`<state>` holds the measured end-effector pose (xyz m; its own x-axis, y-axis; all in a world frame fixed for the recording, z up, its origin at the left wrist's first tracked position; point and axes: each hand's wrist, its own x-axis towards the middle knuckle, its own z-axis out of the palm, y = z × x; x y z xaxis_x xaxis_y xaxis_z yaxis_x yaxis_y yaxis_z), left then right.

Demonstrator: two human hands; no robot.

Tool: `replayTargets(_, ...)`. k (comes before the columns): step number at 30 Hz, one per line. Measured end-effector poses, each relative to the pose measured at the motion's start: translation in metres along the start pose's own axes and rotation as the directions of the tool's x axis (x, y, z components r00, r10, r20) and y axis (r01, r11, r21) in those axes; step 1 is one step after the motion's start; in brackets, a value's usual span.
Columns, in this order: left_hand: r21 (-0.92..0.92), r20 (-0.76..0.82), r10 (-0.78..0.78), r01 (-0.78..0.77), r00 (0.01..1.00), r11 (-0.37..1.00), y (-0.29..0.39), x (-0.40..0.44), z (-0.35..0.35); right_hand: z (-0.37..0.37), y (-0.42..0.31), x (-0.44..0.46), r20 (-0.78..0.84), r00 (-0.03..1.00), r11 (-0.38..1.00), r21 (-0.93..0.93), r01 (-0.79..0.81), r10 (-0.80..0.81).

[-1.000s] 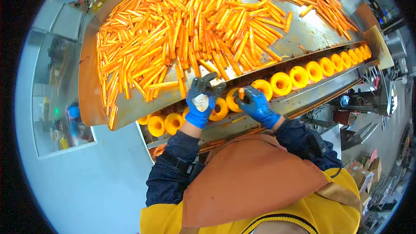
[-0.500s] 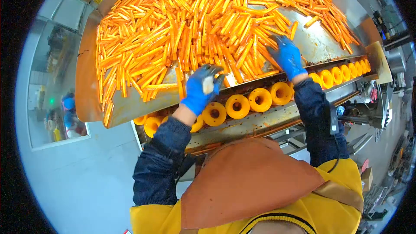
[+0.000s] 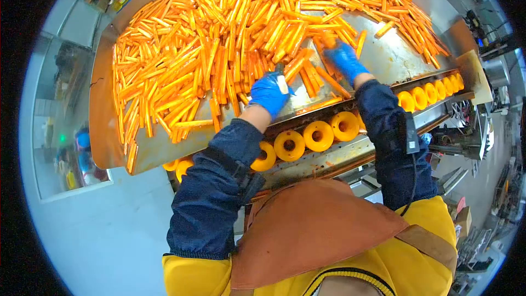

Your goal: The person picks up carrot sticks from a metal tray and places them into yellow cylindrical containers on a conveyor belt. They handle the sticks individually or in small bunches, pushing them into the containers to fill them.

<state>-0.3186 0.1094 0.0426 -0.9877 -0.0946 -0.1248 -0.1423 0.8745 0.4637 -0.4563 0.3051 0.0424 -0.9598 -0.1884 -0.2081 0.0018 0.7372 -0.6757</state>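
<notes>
A broad heap of glossy orange sticks (image 3: 192, 49) lies in a metal tray (image 3: 383, 49). At the front of the heap is my left hand (image 3: 269, 94) in a blue glove with dark fingertips and a white patch near the thumb. Its fingers look curled; whatever they may hold is hidden. My right hand (image 3: 346, 61), also blue-gloved, reaches among sticks beside the bare metal, its fingertips blurred. A small group of loose sticks (image 3: 311, 77) lies between my hands.
Along the tray's front edge runs a row of yellow rollers (image 3: 318, 136) with hollow centres. A tan board (image 3: 475, 79) stands at the right end. On the left is a wall with a window (image 3: 66, 126). A brown apron (image 3: 312, 230) covers my front.
My left hand has moved right and up to the sticks. My right hand has shifted left and slightly up. Sticks between the hands have moved apart, baring some metal.
</notes>
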Motion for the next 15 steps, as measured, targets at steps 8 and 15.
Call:
replayTargets(8, -0.537, 0.023, -0.009, 0.020, 1.000, 0.843, -0.066, -0.034, -0.037, -0.011, 0.041, -0.069, 0.038, 0.988, 0.006, 0.999, -0.037, -0.151)
replayTargets(15, -0.840, -0.115, -0.310, 0.074, 0.944, 0.538, -0.111, -0.088, -0.048, 0.107, 0.010, -0.196, 0.336, 0.941, 0.028, 0.942, -0.335, -0.048)
